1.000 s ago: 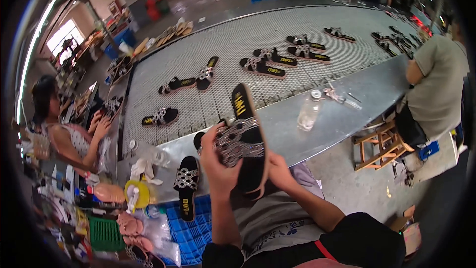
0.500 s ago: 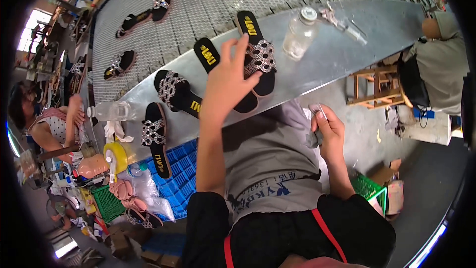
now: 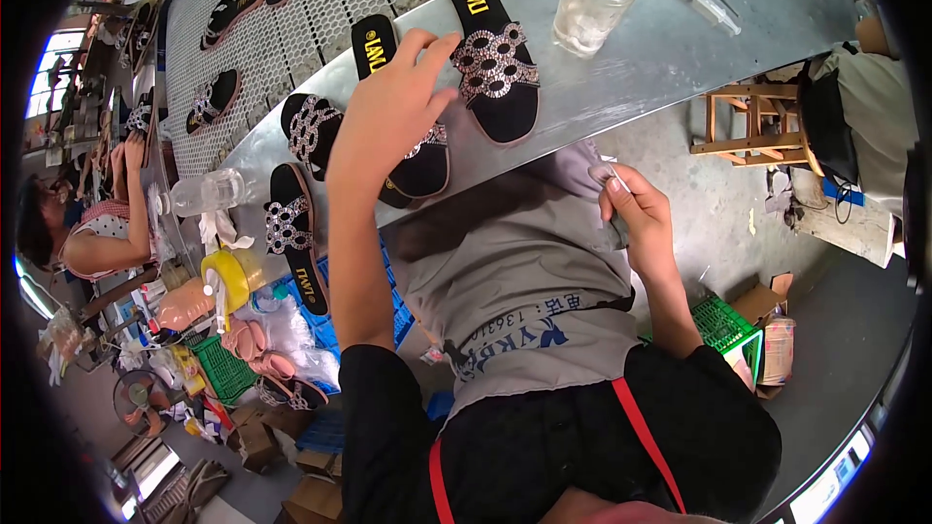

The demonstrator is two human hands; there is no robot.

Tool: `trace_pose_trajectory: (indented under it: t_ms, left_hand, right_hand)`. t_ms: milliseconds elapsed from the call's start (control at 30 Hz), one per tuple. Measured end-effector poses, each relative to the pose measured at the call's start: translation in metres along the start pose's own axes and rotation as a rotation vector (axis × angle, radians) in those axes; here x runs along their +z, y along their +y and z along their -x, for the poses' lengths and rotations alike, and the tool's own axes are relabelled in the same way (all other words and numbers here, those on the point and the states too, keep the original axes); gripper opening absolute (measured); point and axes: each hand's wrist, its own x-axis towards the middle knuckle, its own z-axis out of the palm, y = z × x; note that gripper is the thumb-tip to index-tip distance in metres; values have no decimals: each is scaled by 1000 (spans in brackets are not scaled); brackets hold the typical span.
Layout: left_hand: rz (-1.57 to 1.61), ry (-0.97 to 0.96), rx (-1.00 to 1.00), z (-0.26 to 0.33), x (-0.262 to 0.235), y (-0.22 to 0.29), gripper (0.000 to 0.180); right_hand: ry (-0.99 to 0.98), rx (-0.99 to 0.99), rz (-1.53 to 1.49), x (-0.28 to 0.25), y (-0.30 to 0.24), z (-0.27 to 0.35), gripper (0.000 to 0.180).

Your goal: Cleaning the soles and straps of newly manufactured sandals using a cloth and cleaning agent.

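Fingers apart, my left hand (image 3: 383, 121) is over a black slide sandal (image 3: 374, 39) on the metal table, hiding part of its middle. Its fingertips come close to the jewelled strap of another black sandal (image 3: 493, 58) just to the right; whether they touch cannot be seen. Low over my apron, my right hand (image 3: 639, 209) is closed, thumb against fingers, on a crumpled grey cloth (image 3: 610, 233). A thin pale piece shows at its fingertips, too small to name. To the left lie two more jewelled sandals, one (image 3: 313, 131) partly behind my left wrist, the other (image 3: 288, 223) near the table's edge.
A glass jar (image 3: 594, 5) and a syringe (image 3: 709, 8) stand and lie at the far right. Beyond the table edge runs a mesh belt (image 3: 262, 53) with sandals. A clear bottle (image 3: 204, 192), a yellow container (image 3: 231, 281) and a co-worker (image 3: 107, 233) are at left; a wooden stool (image 3: 748, 126) at right.
My left hand has moved left, off the right-hand sandal's strap. The whole view has shifted, with the table higher in it. The co-worker's hands are raised. My right hand keeps its grip.
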Motion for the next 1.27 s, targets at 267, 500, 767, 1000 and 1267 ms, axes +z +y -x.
trace_pose_trajectory:
  t_ms: [267,500,767,1000,1267]
  left_hand:
    - [-324,405,39,30,6,12,48]
    - [-218,302,-85,44,8,18,65]
    - [-131,279,-51,29,24,20,60]
    - [117,350,78,31,6,-9,44]
    - [-4,-45,246,31,10,-32,67]
  right_hand:
    - [-46,3,12,11,1,-3,29]
    - [-69,12,4,18,0,-7,29]
    - [-75,-18,27,26,-4,-4,30]
    - [-146,-218,305,45,-8,-23,28]
    - [-400,-625,1284,82,-28,-33,62]
